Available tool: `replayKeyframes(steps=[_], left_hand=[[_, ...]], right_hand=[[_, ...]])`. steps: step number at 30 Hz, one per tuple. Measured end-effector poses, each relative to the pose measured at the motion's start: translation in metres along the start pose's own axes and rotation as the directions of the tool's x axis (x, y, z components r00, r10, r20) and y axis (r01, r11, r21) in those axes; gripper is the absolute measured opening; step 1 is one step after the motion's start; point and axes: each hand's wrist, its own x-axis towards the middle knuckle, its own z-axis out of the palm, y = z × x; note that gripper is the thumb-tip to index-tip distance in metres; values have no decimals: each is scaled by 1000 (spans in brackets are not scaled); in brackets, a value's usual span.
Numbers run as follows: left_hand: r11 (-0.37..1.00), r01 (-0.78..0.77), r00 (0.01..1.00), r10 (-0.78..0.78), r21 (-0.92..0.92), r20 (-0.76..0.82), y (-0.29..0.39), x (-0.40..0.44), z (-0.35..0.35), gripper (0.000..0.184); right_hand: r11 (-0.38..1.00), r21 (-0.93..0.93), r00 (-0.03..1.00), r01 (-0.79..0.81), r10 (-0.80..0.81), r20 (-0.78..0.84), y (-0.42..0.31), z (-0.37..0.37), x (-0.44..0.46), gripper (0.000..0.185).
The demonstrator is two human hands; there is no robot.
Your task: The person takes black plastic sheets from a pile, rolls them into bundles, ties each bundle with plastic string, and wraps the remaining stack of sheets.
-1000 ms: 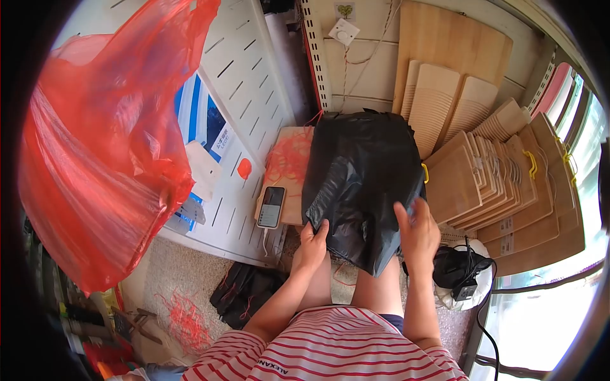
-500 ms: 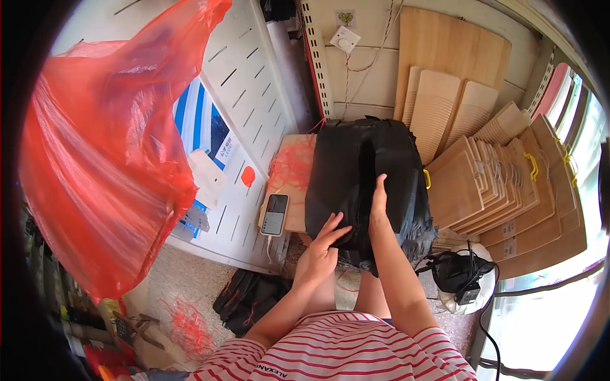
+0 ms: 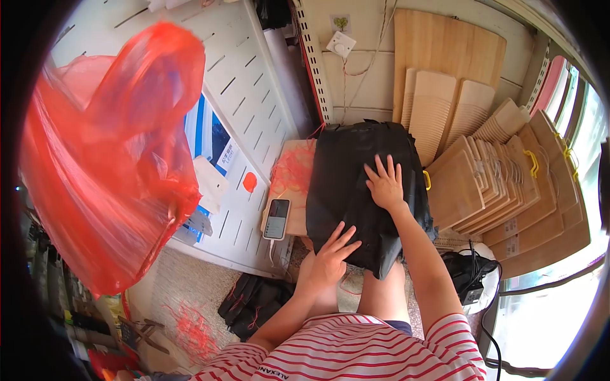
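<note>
Evidently clasping nothing, the fingers of the right hand point(image 3: 386, 189) fan out flat on a pile of black plastic bags point(image 3: 346, 184). Nearer the body, the left hand point(image 3: 330, 260) is likewise spread and relaxed, fingertips against the pile's near left part; whether its thumb tucks beneath the film, I cannot tell. The pile lies directly under both palms. Its top layer seems largely smoothed out, while the near edge, between the two wrists, droops in a loose, uneven point and looks unsettled. The film is thin, faintly glossy and creased, ragged along the right side. Just left of the fingers, a pale tabletop point(image 3: 300, 219) carries tangled red plastic strands point(image 3: 292, 170) and a white-cased phone point(image 3: 277, 219) on a cable. Below the left hand, on the speckled floor, rests a black bundle point(image 3: 259, 305) crossed by red strands, perhaps finished. Beyond the right hand stand ridged wooden washboards point(image 3: 433, 105) and smooth, flat cutting boards point(image 3: 454, 184). Well left of both hands hangs a crinkled, translucent red plastic bag point(image 3: 121, 184).
</note>
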Motion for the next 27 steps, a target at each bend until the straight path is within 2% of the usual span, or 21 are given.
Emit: replayKeyframes(steps=[1, 2, 4, 6, 8, 9, 10, 11, 12, 13, 14, 16, 18, 20, 22, 23, 25, 26, 27], left_hand=[[999, 18, 1000, -18, 33, 12, 2, -2, 1, 52], [997, 36, 999, -38, 68, 25, 5, -4, 1, 50], [994, 24, 1000, -26, 111, 18, 7, -6, 1, 46], [970, -31, 999, 25, 242, 25, 10, -12, 2, 42], [986, -4, 1000, 4, 168, 1, 5, -17, 6, 38], [995, 32, 999, -30, 91, -26, 2, -20, 7, 34], [995, 31, 999, -29, 90, -22, -1, -22, 8, 34], [996, 54, 985, -65, -68, -160, -3, -24, 8, 31], [972, 56, 950, -123, -227, -288, -6, -26, 11, 29], [865, 82, 890, -287, -494, -354, -20, -33, 30, 28], [691, 157, 807, -501, -706, -311, -16, -33, 29, 26], [359, 302, 539, -829, -883, -152, 0, -13, 21, 29], [348, 264, 544, -824, -900, -159, -8, -14, 34, 28], [335, 229, 549, -820, -914, -163, -12, -19, 42, 29], [607, 328, 672, -688, -724, -273, -11, -25, 45, 24], [606, 328, 673, -689, -725, -271, -8, -24, 42, 24], [715, 416, 712, -641, -562, -289, 0, -22, 36, 22], [715, 416, 711, -641, -562, -290, 0, -22, 38, 22], [698, 407, 670, -666, -589, -327, 0, -23, 43, 24]], right_hand=[[987, -111, 952, -117, 143, 269, 1, 5, 1, 49], [987, -58, 957, -148, 158, 243, 5, 12, 0, 49], [991, -70, 973, -116, 127, 192, 4, 18, 0, 48], [993, -50, 977, -110, 117, 178, 4, 23, -4, 48], [993, -38, 983, -108, 112, 147, 9, 20, 0, 48], [993, 47, 990, -108, 103, 97, 9, 14, -1, 48], [986, 132, 994, -103, 97, 45, 9, 9, -3, 48], [985, 133, 994, -108, 102, 49, 11, 3, -8, 48], [956, 280, 986, -85, 122, -117, 10, -14, -16, 45], [909, 415, 948, -32, 160, -277, 10, -35, -22, 43], [847, 530, 882, 42, 217, -417, 9, -54, -29, 40], [793, 608, 766, 18, 380, -518, 2, -78, -65, 36], [544, 826, 669, -149, 670, -321, -3, -69, -109, 31], [488, 834, 586, -256, 765, -268, -6, -45, -152, 23], [418, 842, 593, -341, 791, -152, -10, -21, -192, 24], [320, 871, 608, -374, 794, -31, -18, -19, -206, 26], [117, 903, 612, -413, 770, 180, -32, -12, -222, 31], [18, 891, 596, -455, 749, 289, -38, -11, -228, 38], [47, 875, 607, -481, 738, 294, -41, -5, -229, 45]])
